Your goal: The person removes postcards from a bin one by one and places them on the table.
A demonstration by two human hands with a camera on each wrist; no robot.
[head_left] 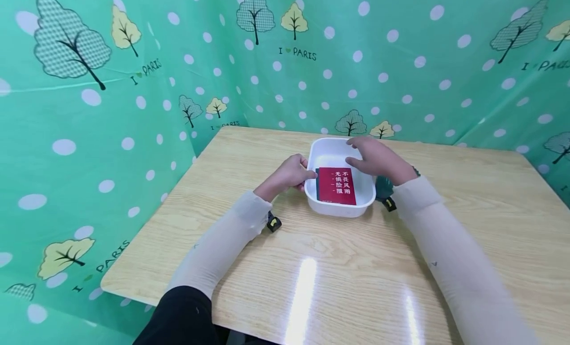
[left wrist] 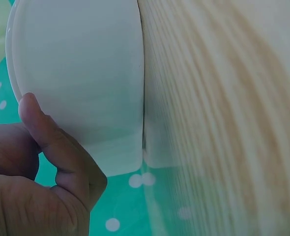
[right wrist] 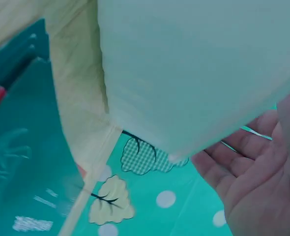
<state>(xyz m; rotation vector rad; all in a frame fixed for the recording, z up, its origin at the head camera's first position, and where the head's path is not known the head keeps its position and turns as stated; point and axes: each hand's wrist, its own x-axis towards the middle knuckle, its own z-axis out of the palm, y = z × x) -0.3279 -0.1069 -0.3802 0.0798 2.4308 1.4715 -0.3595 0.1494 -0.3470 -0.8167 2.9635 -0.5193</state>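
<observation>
A white plastic basin (head_left: pixel 329 211) stands on the wooden table. Inside lies a red booklet (head_left: pixel 337 186) with white characters, and a dark teal edge (head_left: pixel 317 184) shows beneath its left side. My left hand (head_left: pixel 291 172) grips the basin's left wall, thumb over the rim and fingers outside. In the left wrist view, a finger lies along the outer wall. My right hand (head_left: pixel 376 159) is at the far right rim with its fingers spread and slightly bent; the right wrist view shows them beside the basin's corner. Whether they touch it is unclear.
A dark teal packet (right wrist: pixel 27 147) with something red at its opening lies right of the basin, partly under my right wrist. The wooden table (head_left: pixel 481 201) reaches a green patterned curtain (head_left: pixel 401 63) behind and to the left.
</observation>
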